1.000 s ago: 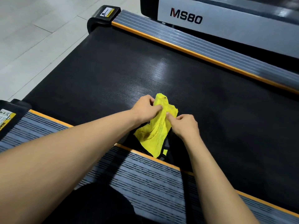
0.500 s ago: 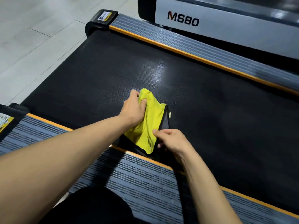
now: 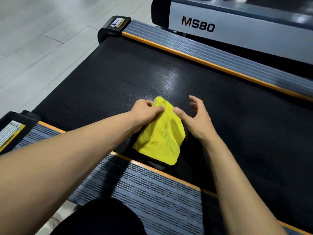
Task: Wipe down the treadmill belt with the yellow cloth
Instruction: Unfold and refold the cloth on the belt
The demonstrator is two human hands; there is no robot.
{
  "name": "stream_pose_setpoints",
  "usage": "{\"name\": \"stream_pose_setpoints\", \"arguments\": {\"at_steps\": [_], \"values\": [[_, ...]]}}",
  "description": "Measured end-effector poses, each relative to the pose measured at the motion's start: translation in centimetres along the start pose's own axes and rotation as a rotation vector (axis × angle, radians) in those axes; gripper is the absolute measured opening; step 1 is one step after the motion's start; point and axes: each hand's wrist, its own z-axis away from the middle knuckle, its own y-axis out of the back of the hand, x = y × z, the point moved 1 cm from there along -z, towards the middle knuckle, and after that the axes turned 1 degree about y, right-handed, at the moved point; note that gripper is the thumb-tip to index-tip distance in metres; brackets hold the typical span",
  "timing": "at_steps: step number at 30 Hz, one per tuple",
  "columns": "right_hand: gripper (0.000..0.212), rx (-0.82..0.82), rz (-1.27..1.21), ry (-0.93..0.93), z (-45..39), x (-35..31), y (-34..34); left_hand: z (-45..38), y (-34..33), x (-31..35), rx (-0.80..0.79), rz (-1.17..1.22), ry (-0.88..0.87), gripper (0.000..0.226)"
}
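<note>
Centrally, grip: the left hand (image 3: 144, 111) pinches the far, upper edge of the yellow cloth (image 3: 160, 133) between thumb and curled fingers.
Right hand (image 3: 194, 119): fingers spread and loosely bent, holding nothing — its thumb tip lies at the cloth's right edge; whether it touches cannot be told.
Cloth: folded, yellow face up, a dark border along its near edge; it lies on the treadmill belt (image 3: 237, 119), its near corner reaching the near side rail (image 3: 152, 192).
Belt: black, textured, with a pale sheen just beyond the hands.
Rails: grey, ribbed, edged in orange — the far side rail (image 3: 211, 53) runs along the belt's opposite edge.
Labels: a warning sticker (image 3: 10, 134) on the near end cap; "MS80" on the neighbouring machine (image 3: 237, 31).
Surround: pale floor (image 3: 42, 39) at left.
</note>
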Motion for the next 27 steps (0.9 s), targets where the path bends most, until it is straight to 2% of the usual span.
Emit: {"name": "stream_pose_setpoints", "arguments": {"at_steps": [2, 4, 7, 10, 13, 17, 23, 25, 27], "values": [[0.092, -0.199, -0.133, -0.005, -0.8, -0.7, -0.7, 1.0, 1.0, 1.4, -0.077, 0.059, -0.07, 0.02], [0.097, -0.331, -0.299, -0.015, -1.2, -1.3, -1.1, 2.3, 2.8, 3.0, -0.114, 0.077, -0.157, 0.023], [0.08, -0.431, -0.389, 0.081, -0.9, -4.0, -1.4, 4.4, 6.7, 5.3, -0.159, 0.07, -0.276, 0.019], [0.07, -0.447, -0.427, 0.145, 0.2, -7.4, -2.3, 6.5, 11.4, 6.9, -0.194, 0.028, -0.329, 0.018], [0.041, -0.417, -0.366, 0.242, 2.2, -10.9, -4.4, 8.3, 15.7, 6.8, -0.151, -0.036, -0.354, 0.023], [0.026, -0.394, -0.23, 0.325, 6.0, -13.4, -8.9, 11.2, 20.6, 3.2, -0.096, -0.071, -0.268, 0.034], [0.02, -0.674, 0.093, 0.345, 12.2, -11.5, -17.8, 15.7, 26.5, -7.1, -0.156, -0.207, -0.022, 0.013], [0.017, -0.713, 0.144, 0.301, 13.3, -11.0, -19.7, 16.9, 27.2, -9.3, -0.135, -0.217, 0.065, 0.014], [0.023, -0.675, 0.195, 0.229, 13.5, -10.5, -20.5, 17.0, 26.9, -10.5, -0.101, -0.237, 0.117, 0.019]]}}
